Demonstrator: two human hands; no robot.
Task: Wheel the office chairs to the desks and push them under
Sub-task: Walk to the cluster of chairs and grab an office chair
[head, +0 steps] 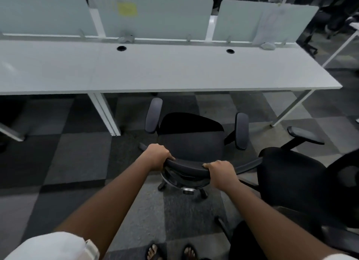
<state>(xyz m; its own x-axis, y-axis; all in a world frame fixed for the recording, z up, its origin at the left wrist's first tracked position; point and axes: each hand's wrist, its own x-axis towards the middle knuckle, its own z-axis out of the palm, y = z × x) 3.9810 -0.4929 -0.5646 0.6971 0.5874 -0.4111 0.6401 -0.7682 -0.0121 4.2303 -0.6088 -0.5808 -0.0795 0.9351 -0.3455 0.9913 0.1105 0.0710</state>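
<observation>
With the left hand [157, 156] and right hand [220, 171] both curled over the backrest top [186, 167] of the office chair [191, 141] just short of the white desk [165, 71], the person should push evenly, steering its 2 armrests between the desk legs.

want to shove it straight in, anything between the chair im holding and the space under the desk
Nothing visible does. The office chair, gripped at its backrest top by the left hand and right hand, faces bare carpet up to the desk. The white desk leg stands off left, the second chair off right.
</observation>
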